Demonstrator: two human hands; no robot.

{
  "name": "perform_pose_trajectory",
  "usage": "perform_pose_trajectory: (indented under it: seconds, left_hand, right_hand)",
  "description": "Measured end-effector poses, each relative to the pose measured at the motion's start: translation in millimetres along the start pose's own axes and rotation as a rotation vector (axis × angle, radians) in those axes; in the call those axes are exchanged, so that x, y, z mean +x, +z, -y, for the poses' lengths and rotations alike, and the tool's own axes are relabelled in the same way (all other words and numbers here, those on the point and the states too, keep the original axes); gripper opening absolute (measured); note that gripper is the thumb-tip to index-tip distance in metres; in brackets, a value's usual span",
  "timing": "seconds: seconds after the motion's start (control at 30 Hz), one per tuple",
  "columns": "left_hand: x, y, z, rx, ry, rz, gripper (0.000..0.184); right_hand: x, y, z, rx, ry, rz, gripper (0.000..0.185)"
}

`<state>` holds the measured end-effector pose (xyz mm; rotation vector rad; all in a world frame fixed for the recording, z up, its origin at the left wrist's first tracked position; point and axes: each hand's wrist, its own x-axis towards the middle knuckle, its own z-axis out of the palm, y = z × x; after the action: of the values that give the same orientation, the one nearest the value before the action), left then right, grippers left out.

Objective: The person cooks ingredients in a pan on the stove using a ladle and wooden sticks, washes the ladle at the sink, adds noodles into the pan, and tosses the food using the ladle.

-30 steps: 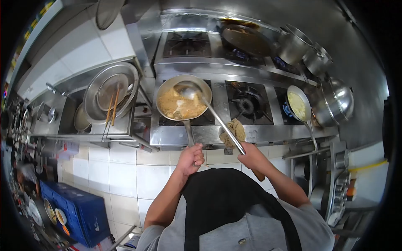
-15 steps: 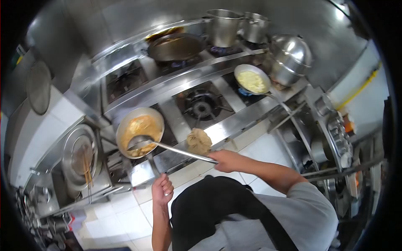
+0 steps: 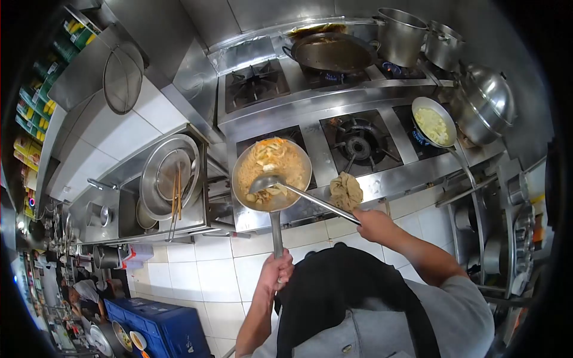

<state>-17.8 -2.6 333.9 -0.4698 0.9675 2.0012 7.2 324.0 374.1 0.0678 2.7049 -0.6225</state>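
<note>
My left hand (image 3: 276, 269) is closed around the handle of a frying pan (image 3: 305, 190) over the front left burner. Reddish-brown saucy food (image 3: 250, 167) covers the pan's inside, with pale strips and pieces near the far rim. A metal ladle (image 3: 322, 201) is in my right hand (image 3: 375, 225), its fingers wrapped round the handle's end. The ladle's bowl rests in the food at the pan's near side. A crumpled tan cloth (image 3: 346, 190) lies on the stove edge near my right hand.
A small pan (image 3: 449, 137) of pale chopped food sits over a lit burner at right. Behind are a large wok (image 3: 334, 56), a tall pot (image 3: 401, 39) and a domed steamer (image 3: 486, 101). Left stands a sink with a basin (image 3: 149, 179). Another person (image 3: 89, 296) and blue crates (image 3: 158, 322) are lower left.
The view has turned left, so the stove appears farther right and the crates show. In the pan, pale pieces now gather near the far rim. Both hands keep their holds.
</note>
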Motion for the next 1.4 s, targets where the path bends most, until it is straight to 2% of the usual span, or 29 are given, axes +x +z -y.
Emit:
perform_pose_trajectory:
  seconds: [0.07, 0.1, 0.23, 0.33, 0.4, 0.6, 0.8, 0.87, 0.97, 1.07, 1.17, 1.27, 1.33, 1.4]
  left_hand:
    - [9.2, 6.7, -14.3, -0.102, -0.034, 0.027, 0.012]
    - [19.9, 0.1, -22.2, -0.167, -0.047, 0.118, 0.011]
    - [31.2, 14.3, -29.8, -0.194, 0.004, 0.097, 0.013]
    - [17.5, -1.3, 9.1, 0.036, 0.071, 0.04, 0.016]
    - [10.1, -1.9, 7.9, 0.085, 0.016, -0.003, 0.016]
    - [44.3, 0.8, -19.5, -0.134, -0.025, 0.089, 0.013]
    - [72.6, 7.1, -32.8, -0.205, -0.036, 0.097, 0.015]
    - [77.2, 8.1, -33.2, -0.192, -0.047, 0.105, 0.018]
    - [80.5, 8.7, -31.8, -0.169, -0.029, 0.128, 0.021]
    - [79.1, 9.0, -34.9, -0.181, -0.005, 0.138, 0.022]
    - [80.6, 6.7, -33.5, -0.17, -0.024, 0.144, 0.021]
    - [81.1, 9.0, -35.4, -0.136, -0.026, 0.141, 0.021]
    - [77.6, 10.5, -37.6, -0.137, -0.036, 0.126, 0.021]
    - [79.2, 9.8, -42.1, -0.141, -0.046, 0.111, 0.021]
  right_hand:
    - [-7.9, -0.8, -0.6, -0.01, -0.013, 0.014, 0.025]
    - [-7.4, 0.5, -2.6, -0.015, -0.019, 0.02, 0.025]
    - [9.4, 3.7, -1.0, 0.015, -0.004, -0.048, 0.025]
    - [15.1, -3.1, 6.6, 0.036, -0.005, -0.097, 0.025]
    - [18.6, -0.6, 6.7, 0.061, -0.012, -0.125, 0.025]
    - [-0.4, 12.8, -3.2, -0.024, 0.003, -0.04, 0.025]
    - [10.5, 5.8, -6.8, 0.05, 0.064, -0.02, 0.027]
    - [38.1, 30.3, -21.9, 0.072, -0.033, -0.275, 0.027]
    - [66.8, 22.4, -0.8, 0.112, -0.013, -0.224, 0.024]
    - [49.3, -1.5, 13.7, 0.116, 0.029, -0.249, 0.023]
    - [57.5, 8.3, 9.0, 0.119, 0.115, -0.193, 0.03]
    - [75.1, 21.4, 28.7, 0.069, 0.137, -0.101, 0.027]
    - [62.6, 9.9, 34.4, 0.019, 0.121, -0.118, 0.024]
    - [38.2, -12.0, 28.2, 0.024, 0.015, -0.124, 0.019]
